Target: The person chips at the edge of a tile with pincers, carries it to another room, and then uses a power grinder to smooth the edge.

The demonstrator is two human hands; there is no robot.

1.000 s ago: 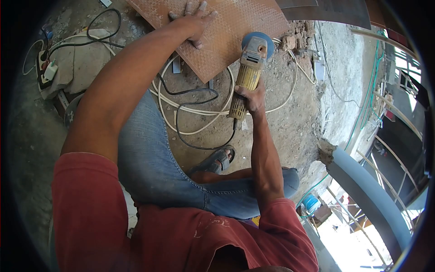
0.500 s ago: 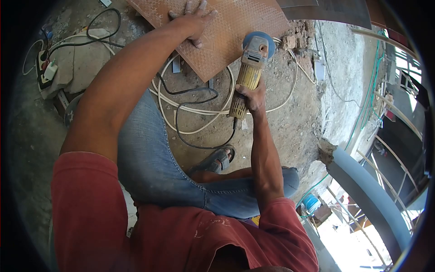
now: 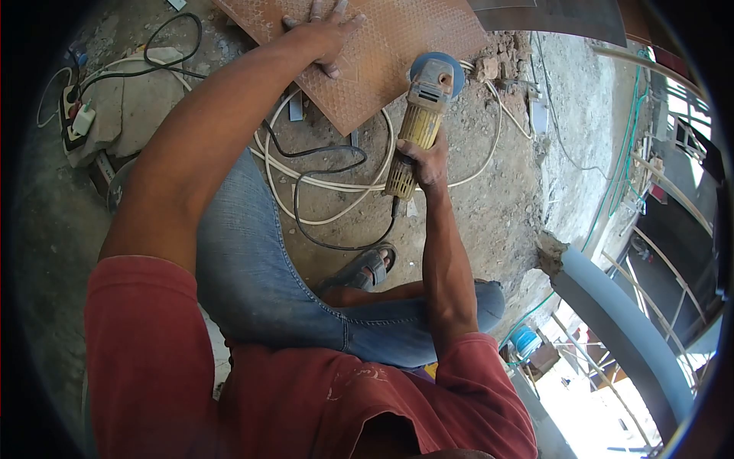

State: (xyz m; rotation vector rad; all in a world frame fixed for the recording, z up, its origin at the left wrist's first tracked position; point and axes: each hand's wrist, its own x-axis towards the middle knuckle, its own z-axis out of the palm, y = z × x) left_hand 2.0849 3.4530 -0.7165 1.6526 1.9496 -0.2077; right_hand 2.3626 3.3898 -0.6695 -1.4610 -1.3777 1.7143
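Observation:
My left hand [image 3: 325, 42] lies with fingers spread on a brown tile [image 3: 375, 80], its patterned, dusty face upward. In my right hand [image 3: 430, 162] is a yellow angle grinder [image 3: 422, 126], gripped round its body. The blue disc [image 3: 443, 69] at the grinder's head overlaps the tile's right edge in this view. From the tool's rear end a black power cord [image 3: 359, 249] runs down and curls back to the left.
White cable [image 3: 336, 187] loops over the dirt floor beneath the grinder. A power strip [image 3: 73, 122] with plugs sits at the left beside a grey cloth-like bundle [image 3: 141, 115]. Broken rubble [image 3: 497, 61] lies right of the tile. A grey column [image 3: 619, 314] stands at the right.
Almost nothing differs. The tile's lower corner and my left hand appear shifted up very slightly; the grinder stays in my right hand at nearly the same spot.

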